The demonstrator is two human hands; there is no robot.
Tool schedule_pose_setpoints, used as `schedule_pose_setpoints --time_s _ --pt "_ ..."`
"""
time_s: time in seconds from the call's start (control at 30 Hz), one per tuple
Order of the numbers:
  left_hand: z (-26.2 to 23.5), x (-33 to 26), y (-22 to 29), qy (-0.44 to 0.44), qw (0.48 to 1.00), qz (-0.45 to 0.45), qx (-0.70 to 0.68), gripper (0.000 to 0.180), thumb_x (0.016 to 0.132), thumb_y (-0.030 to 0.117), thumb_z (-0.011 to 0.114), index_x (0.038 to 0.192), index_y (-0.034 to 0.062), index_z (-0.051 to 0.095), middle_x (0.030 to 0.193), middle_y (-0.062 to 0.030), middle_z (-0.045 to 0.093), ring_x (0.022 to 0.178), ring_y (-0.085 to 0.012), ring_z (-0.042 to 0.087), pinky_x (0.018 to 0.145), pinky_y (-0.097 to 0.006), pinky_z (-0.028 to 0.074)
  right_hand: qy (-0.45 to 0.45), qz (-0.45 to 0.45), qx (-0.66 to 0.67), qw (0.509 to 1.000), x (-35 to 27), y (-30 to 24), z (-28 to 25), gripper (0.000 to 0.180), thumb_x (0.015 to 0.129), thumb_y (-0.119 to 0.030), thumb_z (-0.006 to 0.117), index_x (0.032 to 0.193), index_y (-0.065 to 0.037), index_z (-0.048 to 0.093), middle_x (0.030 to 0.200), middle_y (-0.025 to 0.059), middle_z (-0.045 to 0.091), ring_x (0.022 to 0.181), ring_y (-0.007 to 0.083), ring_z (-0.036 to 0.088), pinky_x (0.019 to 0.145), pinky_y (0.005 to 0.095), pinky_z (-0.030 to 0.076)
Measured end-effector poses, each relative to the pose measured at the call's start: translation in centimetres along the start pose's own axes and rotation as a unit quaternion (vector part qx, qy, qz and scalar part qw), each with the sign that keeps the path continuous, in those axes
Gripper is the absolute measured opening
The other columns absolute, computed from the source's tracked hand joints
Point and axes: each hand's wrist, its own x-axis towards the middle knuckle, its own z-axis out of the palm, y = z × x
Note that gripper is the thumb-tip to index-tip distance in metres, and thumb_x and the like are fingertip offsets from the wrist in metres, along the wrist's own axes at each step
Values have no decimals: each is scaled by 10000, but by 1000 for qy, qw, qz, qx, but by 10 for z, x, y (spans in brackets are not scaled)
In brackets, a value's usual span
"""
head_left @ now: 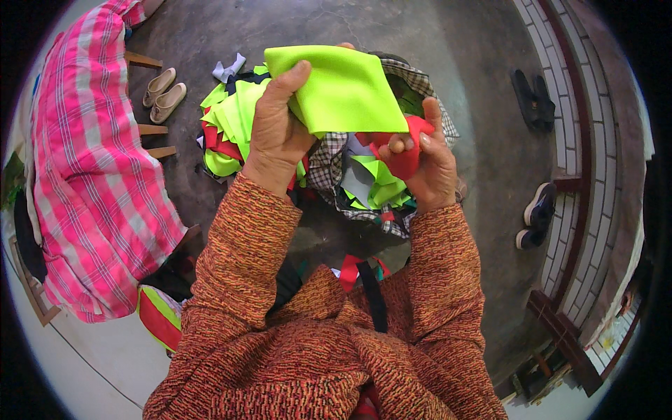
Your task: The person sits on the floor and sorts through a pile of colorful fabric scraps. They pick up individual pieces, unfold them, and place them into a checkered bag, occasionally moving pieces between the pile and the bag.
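A bright yellow-green piece of fabric (343, 87) is raised in front of me, gripped by my left hand (280, 122) with the thumb on its near face. My right hand (432, 164) is closed on a small red piece of fabric (404, 150), right beside the lower right corner of the yellow-green one. Below my hands sits a black-and-white checked cloth bag (325, 164), holding grey, yellow-green and red scraps. Left of it lies a heap of yellow-green fabric pieces (234, 115) mixed with red and dark ones. My left hand partly hides that heap.
A pink plaid cloth (98, 168) drapes over furniture with wooden legs on the left. Beige shoes (168, 102) stand near it. Black shoes (533, 101) and dark sneakers (539, 210) line the white-brick wall (570, 91) at right. Red and black scraps (350, 271) rest on my lap.
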Motion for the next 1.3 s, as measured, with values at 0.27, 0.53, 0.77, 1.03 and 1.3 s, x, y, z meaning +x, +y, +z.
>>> schedule_pose_setpoints --time_s 0.27,0.53,0.77,1.03,1.3 --pt "-11 0 1 69 996 51 2 324 823 140 620 1099 -21 566 1023 -102 628 922 -213 629 823 -346 522 52 115 -138 982 10 3 0 348 961 -359 419 1212 -118 433 1026 182 592 586 126 570 444 206 441" --pt "8 -16 -25 51 990 23 133 250 798 80 662 1032 21 601 908 -54 646 761 -145 634 666 -281 527 7 148 -147 978 1 28 7 827 811 -720 385 1287 -45 426 1147 93 565 940 158 551 720 308 485" --pt "11 -18 -37 -38 951 68 300 403 757 62 707 1132 21 562 1022 -37 621 947 -112 577 836 -262 475 125 -4 -90 988 8 17 -1 569 832 -411 626 1259 -71 465 1201 72 550 1115 228 524 957 413 422" --pt "0 -14 -18 -117 970 -95 189 462 784 310 670 1123 40 510 1115 -80 575 1037 -167 549 925 -320 418 143 -77 -79 984 11 -11 -7 314 856 -105 567 1165 -79 516 1076 56 595 925 184 593 792 337 499" --pt "-3 -6 -12 -10 975 -90 201 435 821 333 656 1094 27 511 1141 -146 560 1033 -187 546 918 -297 416 111 -20 -202 973 6 -9 8 348 785 9 587 1122 -42 518 1036 63 597 944 173 593 847 309 487"
